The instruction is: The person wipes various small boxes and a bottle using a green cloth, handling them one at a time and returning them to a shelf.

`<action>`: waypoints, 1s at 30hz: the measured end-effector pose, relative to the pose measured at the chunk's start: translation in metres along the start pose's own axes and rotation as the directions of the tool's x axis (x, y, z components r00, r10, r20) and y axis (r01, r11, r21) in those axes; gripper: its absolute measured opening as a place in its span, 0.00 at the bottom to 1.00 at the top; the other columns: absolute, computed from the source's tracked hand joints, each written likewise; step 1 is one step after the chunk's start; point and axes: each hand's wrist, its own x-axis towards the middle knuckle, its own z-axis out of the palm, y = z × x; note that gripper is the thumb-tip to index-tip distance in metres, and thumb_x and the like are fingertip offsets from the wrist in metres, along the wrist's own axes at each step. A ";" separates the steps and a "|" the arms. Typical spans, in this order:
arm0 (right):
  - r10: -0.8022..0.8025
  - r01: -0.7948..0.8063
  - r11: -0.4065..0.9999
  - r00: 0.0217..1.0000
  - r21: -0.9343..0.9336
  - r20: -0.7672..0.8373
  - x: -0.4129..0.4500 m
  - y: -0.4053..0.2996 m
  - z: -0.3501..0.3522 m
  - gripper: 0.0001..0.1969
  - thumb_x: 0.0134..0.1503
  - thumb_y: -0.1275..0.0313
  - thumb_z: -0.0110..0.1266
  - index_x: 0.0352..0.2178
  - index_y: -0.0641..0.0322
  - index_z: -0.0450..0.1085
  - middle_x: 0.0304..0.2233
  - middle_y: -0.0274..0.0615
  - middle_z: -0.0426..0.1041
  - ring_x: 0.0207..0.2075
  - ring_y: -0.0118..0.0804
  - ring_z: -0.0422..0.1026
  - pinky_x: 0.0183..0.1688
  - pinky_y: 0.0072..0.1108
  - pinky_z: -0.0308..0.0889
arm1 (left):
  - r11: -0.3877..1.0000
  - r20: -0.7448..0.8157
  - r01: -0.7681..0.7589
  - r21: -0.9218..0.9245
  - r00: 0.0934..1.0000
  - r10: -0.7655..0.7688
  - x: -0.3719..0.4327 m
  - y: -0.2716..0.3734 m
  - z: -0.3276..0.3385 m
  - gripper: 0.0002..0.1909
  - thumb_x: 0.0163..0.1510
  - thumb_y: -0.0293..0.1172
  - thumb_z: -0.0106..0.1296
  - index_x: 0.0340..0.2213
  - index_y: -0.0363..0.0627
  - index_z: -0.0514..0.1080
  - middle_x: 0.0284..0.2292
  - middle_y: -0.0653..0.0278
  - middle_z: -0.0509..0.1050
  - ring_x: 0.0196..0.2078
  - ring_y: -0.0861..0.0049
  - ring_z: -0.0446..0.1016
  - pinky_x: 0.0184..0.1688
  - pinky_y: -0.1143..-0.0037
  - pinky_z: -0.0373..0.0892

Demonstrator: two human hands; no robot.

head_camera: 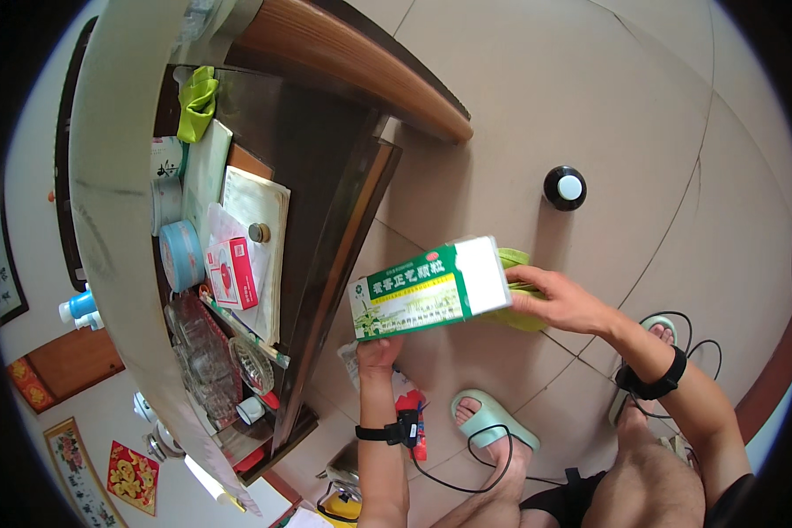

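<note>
A green and white cardboard medicine box (pixel 412 290) with printed writing is held up between my hands above the tiled floor. My left hand (pixel 379 351) grips its lower left edge from beneath, with most of its fingers hidden behind the box. At the box's white right end, my right hand (pixel 546 300) has its thumb and fingers against the edge. Behind that hand, a yellow-green cloth (pixel 525 318) shows in part, lower down.
A dark bottle with a white cap (pixel 565 188) stands on the floor. The open cabinet shelf (pixel 290 132) at left holds notebooks (pixel 254 198), a red and white box (pixel 232 272), a blue round tin (pixel 182 255), a glass ashtray (pixel 251 365) and a green cloth (pixel 198 105). Cables hang near my legs.
</note>
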 end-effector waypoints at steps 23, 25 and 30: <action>0.070 -0.138 0.853 0.986 0.503 0.151 -0.005 -0.049 0.006 0.15 0.58 0.67 0.58 0.44 0.66 0.72 0.37 0.33 0.76 0.39 0.23 0.71 0.44 0.19 0.67 | 0.599 -0.278 0.098 0.795 0.936 0.215 -0.007 -0.017 0.011 0.50 0.48 0.28 0.63 0.65 0.47 0.44 0.61 0.52 0.52 0.66 0.64 0.48 0.64 0.67 0.52; 0.093 -0.171 0.863 0.979 0.475 0.184 -0.010 -0.065 0.005 0.15 0.58 0.68 0.58 0.45 0.66 0.72 0.38 0.33 0.76 0.40 0.22 0.71 0.45 0.18 0.66 | 0.428 -0.234 0.080 0.900 0.918 0.320 -0.003 -0.011 0.017 0.46 0.52 0.30 0.59 0.65 0.48 0.45 0.61 0.53 0.53 0.64 0.63 0.52 0.64 0.66 0.52; -0.037 -0.187 0.889 0.880 0.417 0.474 -0.019 -0.091 0.013 0.15 0.59 0.67 0.58 0.45 0.64 0.72 0.37 0.32 0.75 0.41 0.21 0.69 0.45 0.17 0.64 | 0.753 -0.127 -0.098 0.650 0.964 0.235 0.014 0.011 0.101 0.41 0.59 0.58 0.44 0.64 0.47 0.47 0.61 0.53 0.55 0.58 0.63 0.64 0.60 0.66 0.59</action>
